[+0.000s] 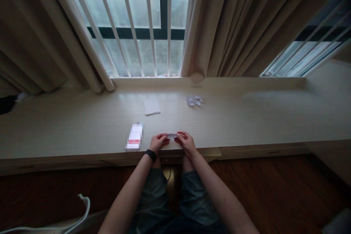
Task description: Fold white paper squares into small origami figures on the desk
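Fingers (164, 136) of the left hand (157, 143) and right hand (187, 142) pinch opposite ends of a small paper (172, 136) near a phone (134, 136)

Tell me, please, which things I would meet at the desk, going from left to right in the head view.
Dark item at the left edge → pixelated phone → white paper sheets → small held paper → folded paper pieces.

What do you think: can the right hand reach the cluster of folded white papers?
Probably yes: only pale wooden desktop shows between the right hand and the cluster, though that hand holds a small white paper piece.
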`<state>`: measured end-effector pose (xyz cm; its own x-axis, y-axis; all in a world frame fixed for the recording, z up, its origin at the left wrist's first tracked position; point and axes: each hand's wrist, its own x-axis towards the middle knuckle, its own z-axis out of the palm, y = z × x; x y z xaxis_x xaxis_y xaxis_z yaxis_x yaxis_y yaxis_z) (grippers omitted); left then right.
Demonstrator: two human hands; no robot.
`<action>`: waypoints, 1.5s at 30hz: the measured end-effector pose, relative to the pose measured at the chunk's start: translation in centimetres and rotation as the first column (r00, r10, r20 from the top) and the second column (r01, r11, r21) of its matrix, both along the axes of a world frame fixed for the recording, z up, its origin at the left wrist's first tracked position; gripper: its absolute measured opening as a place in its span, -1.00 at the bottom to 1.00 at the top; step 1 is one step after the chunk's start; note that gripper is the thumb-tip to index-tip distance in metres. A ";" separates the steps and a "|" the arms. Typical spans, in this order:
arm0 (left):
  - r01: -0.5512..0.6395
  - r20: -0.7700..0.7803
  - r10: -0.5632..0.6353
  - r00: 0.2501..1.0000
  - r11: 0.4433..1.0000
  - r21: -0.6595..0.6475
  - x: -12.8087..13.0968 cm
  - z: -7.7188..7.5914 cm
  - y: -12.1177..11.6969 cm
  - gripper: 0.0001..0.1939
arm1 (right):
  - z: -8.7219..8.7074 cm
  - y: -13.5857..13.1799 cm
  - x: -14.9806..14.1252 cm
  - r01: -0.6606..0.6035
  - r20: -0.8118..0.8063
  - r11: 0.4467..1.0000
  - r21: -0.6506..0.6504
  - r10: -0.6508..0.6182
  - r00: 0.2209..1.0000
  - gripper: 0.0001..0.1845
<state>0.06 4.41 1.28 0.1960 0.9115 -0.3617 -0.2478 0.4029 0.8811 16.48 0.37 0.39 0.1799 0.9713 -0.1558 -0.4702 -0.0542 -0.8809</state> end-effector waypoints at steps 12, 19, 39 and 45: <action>-0.020 -0.064 0.021 0.998 1.000 0.015 -0.3 0.0 0.0 -0.76 | -1.8 0.4 0.0 -0.191 0.500 0.975 0.117 0.108 0.859 -0.65; -0.006 -0.071 0.007 0.997 1.000 0.006 -0.2 -0.2 0.2 -0.77 | -1.3 0.1 0.1 -0.265 0.750 0.947 0.182 0.040 0.660 -0.58; 0.168 -0.242 -0.127 0.962 0.974 0.154 -0.7 -0.4 0.2 -0.68 | 0.0 -0.2 -0.9 -0.222 0.831 0.959 0.174 -0.022 0.555 -0.70; 0.145 -0.335 -0.069 0.940 0.968 0.207 -1.0 -0.8 0.4 -0.66 | 0.5 -0.1 -1.4 -0.224 0.849 0.961 0.163 -0.021 0.527 -0.73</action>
